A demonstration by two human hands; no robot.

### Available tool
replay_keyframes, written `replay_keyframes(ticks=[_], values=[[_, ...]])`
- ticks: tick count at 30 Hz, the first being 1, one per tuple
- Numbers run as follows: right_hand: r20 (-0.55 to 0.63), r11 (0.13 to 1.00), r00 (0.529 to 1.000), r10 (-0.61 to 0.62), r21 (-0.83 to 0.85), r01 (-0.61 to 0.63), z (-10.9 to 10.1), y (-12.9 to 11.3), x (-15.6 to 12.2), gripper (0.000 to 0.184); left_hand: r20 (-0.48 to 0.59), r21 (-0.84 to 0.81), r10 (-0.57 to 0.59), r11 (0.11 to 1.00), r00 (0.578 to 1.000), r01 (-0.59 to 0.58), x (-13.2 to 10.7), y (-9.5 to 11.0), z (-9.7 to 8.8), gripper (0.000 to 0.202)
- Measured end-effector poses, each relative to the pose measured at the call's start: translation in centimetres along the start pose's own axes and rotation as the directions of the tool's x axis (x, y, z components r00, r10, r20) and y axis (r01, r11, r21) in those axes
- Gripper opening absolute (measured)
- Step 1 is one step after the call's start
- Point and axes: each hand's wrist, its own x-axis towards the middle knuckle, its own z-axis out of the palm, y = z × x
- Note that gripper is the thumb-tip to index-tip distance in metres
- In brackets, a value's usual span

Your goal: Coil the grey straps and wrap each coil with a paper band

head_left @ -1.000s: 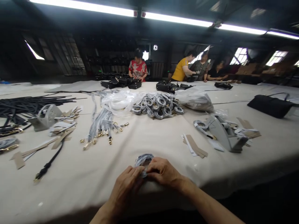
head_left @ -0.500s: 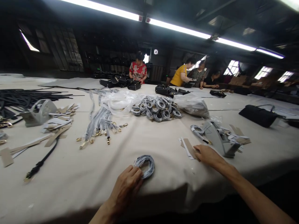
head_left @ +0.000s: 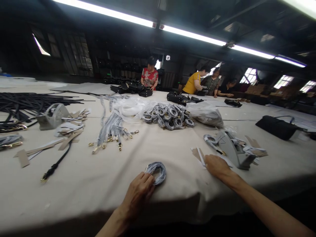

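Left hand [head_left: 139, 194] lies on the cloth-covered worktop [head_left: 81, 184] near its front edge, fingers pinching the near rim of one coiled grey strap [head_left: 156, 171]; the coil sits flat, wound but with no band seen round it. Right hand [head_left: 216, 165] is stretched to the right, fingers resting on the card strips [head_left: 198, 154] just beside the grey dispenser [head_left: 234, 149]; whether it has pinched a strip cannot be told.

Judged progress: a heap of finished coils [head_left: 169, 116] lies further back, centre, with a clear bag [head_left: 204, 113] touching its right side. A bundle of uncoiled grey straps [head_left: 111, 130] with gold clips lies to the left, so a good share appears outstanding. The coil in hand seems wound and awaiting its wrap.

Other persons work at the far side of the worktop, with black bags [head_left: 277, 126] about
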Motion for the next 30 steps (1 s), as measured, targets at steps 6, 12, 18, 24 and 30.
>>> replay_keyframes(ticks=[6, 12, 18, 24, 30], values=[[-0.003, 0.959, 1.000, 0.017, 0.284, -0.015, -1.6, 2.6, 0.2, 0.017, -0.087, 0.012, -0.002, 1.000, 0.996, 0.003, -0.4, -0.1, 0.4, 0.016], [-0.004, 0.858, 0.992, 0.128, 0.503, -0.109, -2.5, 4.7, -0.2, 0.018, -0.193, -0.287, -0.238, 0.941, 0.952, 0.177, -0.2, -0.4, 0.1, 0.010], [-0.068, 0.602, 0.998, 0.014, 0.797, 0.046, -4.0, -0.5, -4.4, 0.033, 0.242, -0.887, -0.719, 0.108, 0.652, 0.449, 0.3, 1.2, -2.0, 0.028], [-0.047, 0.290, 0.955, -0.292, 0.947, 0.135, -4.6, -11.4, -10.4, 0.030, 0.294, -0.928, -0.761, -0.084, 0.579, 0.362, -0.1, 3.6, -2.8, 0.048], [-0.060, 0.209, 0.968, -0.243, 0.971, 0.113, -4.2, -16.2, -10.4, 0.023, 0.293, -0.947, -0.771, -0.151, 0.566, 0.285, -0.7, 5.1, -3.9, 0.038]])
